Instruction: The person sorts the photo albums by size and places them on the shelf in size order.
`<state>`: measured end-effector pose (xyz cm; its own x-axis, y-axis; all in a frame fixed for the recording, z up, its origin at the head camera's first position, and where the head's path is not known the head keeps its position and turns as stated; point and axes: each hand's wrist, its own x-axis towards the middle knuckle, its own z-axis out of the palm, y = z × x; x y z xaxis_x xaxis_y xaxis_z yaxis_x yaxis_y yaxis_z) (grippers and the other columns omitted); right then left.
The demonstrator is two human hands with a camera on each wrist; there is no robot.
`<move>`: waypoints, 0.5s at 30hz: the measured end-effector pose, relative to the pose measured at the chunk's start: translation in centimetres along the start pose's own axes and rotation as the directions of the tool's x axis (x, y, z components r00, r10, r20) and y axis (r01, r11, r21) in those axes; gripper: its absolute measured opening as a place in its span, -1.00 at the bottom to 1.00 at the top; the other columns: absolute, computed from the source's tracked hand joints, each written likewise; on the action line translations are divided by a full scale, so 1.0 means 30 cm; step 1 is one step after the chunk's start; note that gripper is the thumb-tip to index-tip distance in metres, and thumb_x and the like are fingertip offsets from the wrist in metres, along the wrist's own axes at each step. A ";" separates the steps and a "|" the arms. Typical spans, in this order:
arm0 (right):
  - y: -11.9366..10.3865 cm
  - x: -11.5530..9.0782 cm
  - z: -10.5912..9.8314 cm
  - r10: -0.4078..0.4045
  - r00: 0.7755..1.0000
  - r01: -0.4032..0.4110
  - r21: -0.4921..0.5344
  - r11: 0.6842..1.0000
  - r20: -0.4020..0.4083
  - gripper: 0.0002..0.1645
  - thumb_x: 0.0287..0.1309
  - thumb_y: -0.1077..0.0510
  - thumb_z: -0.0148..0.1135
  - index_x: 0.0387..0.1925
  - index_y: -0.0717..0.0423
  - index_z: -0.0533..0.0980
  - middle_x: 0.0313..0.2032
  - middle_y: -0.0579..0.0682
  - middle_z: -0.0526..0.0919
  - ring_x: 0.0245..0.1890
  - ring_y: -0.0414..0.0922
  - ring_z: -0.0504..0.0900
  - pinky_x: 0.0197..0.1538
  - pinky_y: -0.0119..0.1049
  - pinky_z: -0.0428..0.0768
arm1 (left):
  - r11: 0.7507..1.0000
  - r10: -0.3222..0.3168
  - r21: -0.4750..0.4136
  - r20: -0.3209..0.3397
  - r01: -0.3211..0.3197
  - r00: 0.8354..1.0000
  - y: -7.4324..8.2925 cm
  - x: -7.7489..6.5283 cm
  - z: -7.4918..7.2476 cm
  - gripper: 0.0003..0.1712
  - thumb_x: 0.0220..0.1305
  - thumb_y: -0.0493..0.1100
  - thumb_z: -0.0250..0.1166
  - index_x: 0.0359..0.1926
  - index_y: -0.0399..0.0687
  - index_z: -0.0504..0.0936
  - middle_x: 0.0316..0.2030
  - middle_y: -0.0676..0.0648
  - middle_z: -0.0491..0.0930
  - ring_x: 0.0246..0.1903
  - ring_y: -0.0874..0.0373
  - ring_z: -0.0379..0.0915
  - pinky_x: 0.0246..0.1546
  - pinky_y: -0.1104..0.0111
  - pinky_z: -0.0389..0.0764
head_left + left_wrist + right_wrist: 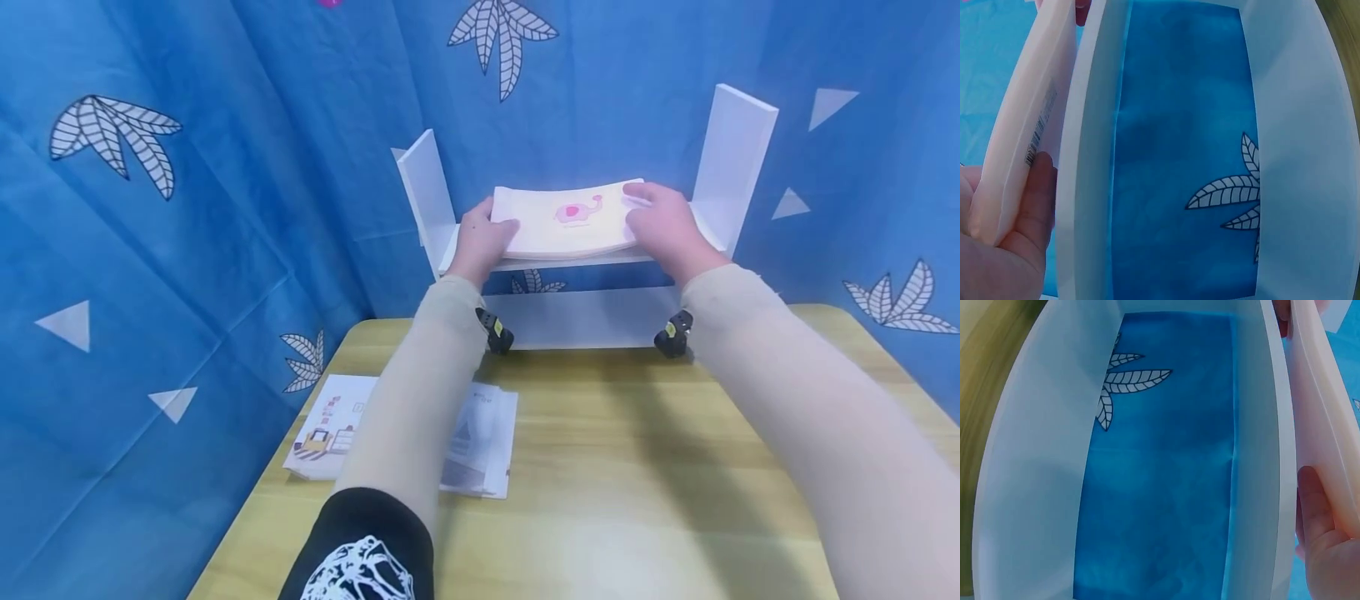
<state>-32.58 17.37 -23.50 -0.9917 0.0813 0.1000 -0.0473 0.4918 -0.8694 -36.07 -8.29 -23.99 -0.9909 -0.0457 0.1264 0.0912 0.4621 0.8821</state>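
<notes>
A white notebook [547, 218], bendy and with a small pink elephant on its cover, is held level and sags slightly in the middle. My left hand [480, 242] grips its left edge, and my right hand [671, 225] grips the opposite edge. A barcode shows on the notebook's underside [1044, 119] in the left wrist view. Close below it is the upper board [577, 262] of a white shelf; both wrist views show the notebook beside that board's edge. Some fingers are hidden behind the notebook.
The shelf has an upright side panel at left [429, 183] and a taller-looking one at right [738, 158]. Papers or booklets [480, 442] and a white one with a cartoon digger [330, 433] lie on the wooden table [600, 467]. A blue patterned curtain [225, 208] hangs behind.
</notes>
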 end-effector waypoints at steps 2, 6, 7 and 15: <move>0.003 0.009 0.009 0.003 1.000 -0.002 -0.005 1.000 0.007 -0.23 0.37 0.18 -0.17 0.59 -0.14 0.12 0.60 -0.07 -0.05 0.53 0.02 -0.02 0.41 0.02 0.21 | 1.000 -0.011 0.011 -0.007 0.011 1.000 -0.011 0.009 0.001 -0.28 0.44 0.03 0.25 0.55 0.28 0.24 0.45 0.14 0.31 0.43 0.13 0.20 0.37 0.15 0.34; 0.019 0.025 0.022 0.014 1.000 -0.013 -0.041 0.999 0.014 -0.29 0.45 0.10 -0.18 0.59 -0.13 0.11 0.59 -0.01 0.00 0.50 0.11 0.06 0.40 0.10 0.28 | 0.998 -0.043 0.036 -0.009 0.043 0.999 -0.028 0.020 0.011 -0.26 0.45 0.05 0.24 0.56 0.23 0.22 0.47 0.11 0.28 0.44 0.11 0.18 0.38 0.14 0.32; 0.025 0.027 0.025 0.014 1.000 -0.014 -0.051 0.999 0.014 -0.29 0.46 0.09 -0.19 0.59 -0.13 0.11 0.59 0.01 0.00 0.49 0.12 0.07 0.39 0.12 0.28 | 0.998 -0.051 0.047 -0.008 0.051 0.999 -0.030 0.021 0.015 -0.25 0.46 0.06 0.23 0.57 0.21 0.19 0.49 0.11 0.25 0.46 0.11 0.14 0.40 0.13 0.29; 0.057 0.042 0.027 -0.060 0.998 0.055 -0.200 0.978 -0.020 -0.32 0.44 0.16 -0.25 0.55 0.05 0.19 0.57 0.12 0.05 0.54 0.14 0.00 0.42 0.17 0.19 | 0.981 -0.005 0.194 -0.003 0.005 1.000 -0.023 0.007 0.062 -0.19 0.52 0.06 0.10 0.63 0.06 -0.01 0.58 0.06 0.02 0.54 0.10 -0.11 0.48 0.15 0.07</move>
<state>-34.00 17.61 -25.26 -0.9844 0.0688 0.1616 -0.0768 0.6589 -0.7483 -36.51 -6.97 -25.41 -0.9910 -0.0510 0.1237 0.0650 0.6245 0.7783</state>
